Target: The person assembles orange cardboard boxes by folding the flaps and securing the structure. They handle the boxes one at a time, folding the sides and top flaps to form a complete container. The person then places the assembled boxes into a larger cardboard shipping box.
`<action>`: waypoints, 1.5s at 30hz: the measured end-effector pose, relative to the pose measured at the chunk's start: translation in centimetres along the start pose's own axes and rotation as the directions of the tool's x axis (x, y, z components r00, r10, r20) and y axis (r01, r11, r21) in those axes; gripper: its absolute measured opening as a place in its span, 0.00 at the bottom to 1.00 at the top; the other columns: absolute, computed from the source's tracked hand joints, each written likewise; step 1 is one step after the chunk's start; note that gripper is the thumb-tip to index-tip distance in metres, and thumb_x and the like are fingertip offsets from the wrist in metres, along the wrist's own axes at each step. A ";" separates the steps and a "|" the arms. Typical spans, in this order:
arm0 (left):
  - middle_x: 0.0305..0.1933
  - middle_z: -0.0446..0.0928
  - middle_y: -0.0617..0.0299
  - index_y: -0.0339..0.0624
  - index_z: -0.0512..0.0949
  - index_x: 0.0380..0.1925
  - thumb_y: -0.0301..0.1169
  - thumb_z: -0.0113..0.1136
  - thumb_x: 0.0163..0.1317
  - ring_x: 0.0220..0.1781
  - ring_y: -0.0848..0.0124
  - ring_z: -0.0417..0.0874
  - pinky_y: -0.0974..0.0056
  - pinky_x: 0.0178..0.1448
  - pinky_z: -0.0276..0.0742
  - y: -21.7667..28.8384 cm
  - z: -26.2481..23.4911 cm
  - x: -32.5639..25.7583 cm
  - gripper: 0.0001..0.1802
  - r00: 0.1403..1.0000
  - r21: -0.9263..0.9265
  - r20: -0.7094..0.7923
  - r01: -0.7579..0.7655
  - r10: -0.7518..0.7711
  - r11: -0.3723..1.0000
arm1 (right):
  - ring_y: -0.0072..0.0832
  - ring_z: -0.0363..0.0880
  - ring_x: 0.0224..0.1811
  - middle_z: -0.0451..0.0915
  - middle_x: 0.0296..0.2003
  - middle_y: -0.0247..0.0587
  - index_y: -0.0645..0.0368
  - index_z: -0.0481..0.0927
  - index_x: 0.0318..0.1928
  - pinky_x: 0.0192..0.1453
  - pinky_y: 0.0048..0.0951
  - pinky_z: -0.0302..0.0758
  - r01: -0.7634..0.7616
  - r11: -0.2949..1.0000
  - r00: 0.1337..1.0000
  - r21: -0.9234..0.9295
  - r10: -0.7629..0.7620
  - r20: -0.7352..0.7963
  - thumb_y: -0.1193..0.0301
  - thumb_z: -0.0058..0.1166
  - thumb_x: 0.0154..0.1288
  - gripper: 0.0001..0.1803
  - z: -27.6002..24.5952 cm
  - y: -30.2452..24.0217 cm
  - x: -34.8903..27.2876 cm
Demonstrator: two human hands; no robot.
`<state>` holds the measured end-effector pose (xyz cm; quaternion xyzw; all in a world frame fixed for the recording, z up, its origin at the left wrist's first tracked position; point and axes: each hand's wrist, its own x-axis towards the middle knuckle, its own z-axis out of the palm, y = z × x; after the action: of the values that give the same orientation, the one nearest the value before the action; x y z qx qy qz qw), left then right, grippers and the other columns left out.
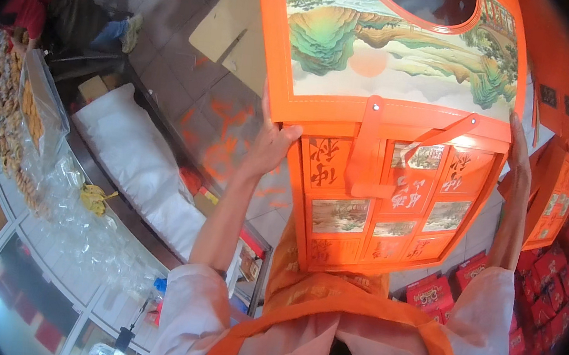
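A large orange gift box (pixel 337 107) is held up in front of me, tilted, with a misty green-gold landscape and a dark round window on its upper face. Its lower face carries a grid of orange panels and small printed scenes. An orange strap handle (pixel 366 148), riveted in two places, hangs loosely over that lower face. My left hand (pixel 270 150) grips the box's left side, thumb at the edge between the two faces. On the opposite side my right hand (pixel 519 150) presses along the edge; some of its fingers are hidden behind the box.
A white counter at left bears twisted brown pastries (pixel 7 121) and clear plastic packets (pixel 95 227). White sheeting (pixel 129 140) fills a dark trough beside it. A seated person (pixel 74 3) is at upper left. Another orange box (pixel 554 199) and red packages (pixel 431 295) stand at right.
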<state>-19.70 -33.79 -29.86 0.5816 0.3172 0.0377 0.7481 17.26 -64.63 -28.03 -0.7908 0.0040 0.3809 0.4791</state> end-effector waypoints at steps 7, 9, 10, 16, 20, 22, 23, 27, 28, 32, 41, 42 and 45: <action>0.60 0.50 0.55 0.42 0.35 0.61 0.33 0.49 0.53 0.61 0.67 0.54 0.61 0.63 0.51 3.1 -0.4 0.3 0.41 0.994 -0.017 -0.022 0.110 -0.110 0.994 | 0.30 0.53 0.62 0.55 0.60 0.42 0.64 0.53 0.60 0.64 0.28 0.50 -0.008 1.000 0.986 0.027 0.003 0.169 0.53 0.40 0.62 0.34 -0.6 -0.7 0.0; 0.59 0.52 0.55 0.42 0.39 0.61 0.39 0.51 0.54 0.62 0.66 0.54 0.61 0.63 0.50 1.9 -2.8 1.3 0.40 0.987 -0.222 0.090 0.153 -0.136 0.963 | 0.28 0.53 0.61 0.55 0.60 0.41 0.65 0.52 0.60 0.64 0.28 0.50 0.008 1.000 0.996 -0.015 -0.007 0.086 0.53 0.41 0.62 0.35 -0.7 -0.5 0.0; 0.59 0.53 0.54 0.43 0.41 0.60 0.42 0.51 0.55 0.62 0.66 0.54 0.61 0.63 0.50 1.2 -3.9 2.1 0.40 0.978 -0.322 0.149 0.188 -0.146 0.928 | 0.28 0.53 0.61 0.55 0.60 0.41 0.65 0.52 0.60 0.64 0.28 0.49 0.023 0.999 0.996 -0.044 -0.019 0.087 0.53 0.41 0.61 0.35 -0.9 -0.6 0.2; 0.59 0.55 0.52 0.43 0.44 0.60 0.50 0.50 0.55 0.62 0.63 0.55 0.59 0.63 0.51 2.3 -2.3 6.6 0.41 0.956 -0.283 0.005 0.284 -0.294 0.916 | 0.29 0.54 0.61 0.56 0.59 0.42 0.67 0.54 0.60 0.63 0.28 0.50 0.031 0.998 0.996 -0.046 -0.027 0.083 0.51 0.40 0.61 0.36 -2.4 1.5 1.8; 0.59 0.54 0.53 0.43 0.41 0.62 0.49 0.51 0.55 0.61 0.64 0.56 0.60 0.62 0.52 2.3 -1.2 5.4 0.43 0.972 -0.213 -0.105 0.184 -0.210 0.960 | 0.30 0.56 0.60 0.57 0.58 0.42 0.65 0.54 0.60 0.62 0.28 0.54 -0.016 0.997 0.996 0.070 0.010 0.084 0.51 0.40 0.62 0.35 -0.8 0.8 0.8; 0.60 0.54 0.55 0.43 0.40 0.62 0.48 0.52 0.55 0.60 0.65 0.56 0.62 0.61 0.54 2.1 -1.3 5.0 0.44 0.990 -0.163 -0.107 0.072 -0.090 0.984 | 0.30 0.58 0.59 0.58 0.58 0.42 0.64 0.54 0.60 0.61 0.28 0.56 -0.030 0.992 0.993 0.125 0.015 0.116 0.51 0.40 0.62 0.34 -1.1 1.3 1.2; 0.59 0.55 0.55 0.43 0.39 0.62 0.47 0.51 0.56 0.60 0.66 0.57 0.63 0.61 0.54 2.4 -1.0 4.9 0.43 0.991 -0.133 -0.122 0.040 -0.056 0.990 | 0.30 0.58 0.59 0.58 0.58 0.41 0.62 0.54 0.60 0.61 0.29 0.56 -0.037 0.990 0.997 0.137 0.027 0.074 0.51 0.40 0.62 0.35 -1.0 1.5 1.2; 0.58 0.55 0.58 0.43 0.37 0.62 0.43 0.50 0.58 0.57 0.69 0.58 0.66 0.59 0.55 4.6 0.3 4.0 0.42 0.984 -0.020 -0.179 -0.016 0.012 1.000 | 0.27 0.60 0.57 0.60 0.57 0.39 0.61 0.56 0.60 0.59 0.28 0.58 -0.018 0.973 1.000 0.229 0.016 0.010 0.52 0.39 0.63 0.32 -1.2 2.7 1.3; 0.58 0.55 0.58 0.43 0.36 0.63 0.42 0.49 0.59 0.57 0.70 0.59 0.66 0.59 0.56 5.0 0.6 3.8 0.41 0.981 0.006 -0.194 -0.011 0.012 1.000 | 0.26 0.61 0.56 0.61 0.56 0.38 0.61 0.57 0.59 0.59 0.28 0.59 -0.002 0.964 1.000 0.265 -0.002 0.018 0.53 0.38 0.63 0.30 -1.4 3.0 1.3; 0.59 0.55 0.58 0.43 0.35 0.63 0.40 0.47 0.60 0.56 0.71 0.59 0.67 0.58 0.56 5.4 0.8 3.3 0.40 0.978 0.071 -0.197 -0.049 0.063 0.996 | 0.24 0.61 0.56 0.62 0.55 0.35 0.61 0.58 0.59 0.59 0.27 0.58 0.097 0.852 0.973 0.514 0.026 -0.227 0.55 0.37 0.64 0.28 1.5 2.3 0.0; 0.58 0.55 0.57 0.41 0.40 0.62 0.40 0.46 0.60 0.55 0.71 0.59 0.66 0.58 0.56 5.1 1.7 2.3 0.36 0.968 0.092 -0.234 -0.068 0.088 0.993 | 0.23 0.61 0.56 0.62 0.55 0.34 0.61 0.58 0.58 0.60 0.26 0.56 0.110 0.861 0.981 0.497 -0.013 -0.195 0.55 0.37 0.64 0.28 2.4 2.9 0.2; 0.57 0.55 0.58 0.41 0.41 0.62 0.39 0.46 0.60 0.55 0.71 0.59 0.66 0.58 0.56 4.7 1.4 2.2 0.36 0.966 0.069 -0.246 -0.059 0.074 0.996 | 0.23 0.61 0.56 0.62 0.55 0.34 0.61 0.58 0.58 0.60 0.26 0.56 0.104 0.864 0.982 0.492 -0.012 -0.187 0.55 0.37 0.64 0.28 2.3 2.7 0.1; 0.56 0.56 0.58 0.40 0.42 0.62 0.37 0.45 0.60 0.53 0.71 0.60 0.67 0.57 0.57 3.0 0.4 1.7 0.34 0.960 0.063 -0.273 -0.039 0.054 0.997 | 0.23 0.60 0.56 0.62 0.55 0.34 0.61 0.58 0.58 0.61 0.26 0.55 0.073 0.884 0.991 0.462 -0.012 -0.135 0.55 0.37 0.64 0.28 1.2 2.9 0.6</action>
<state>-17.22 -32.50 -27.85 0.5992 0.4050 0.1264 0.6789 15.90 -65.04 -30.94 -0.6755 0.1086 0.3066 0.6618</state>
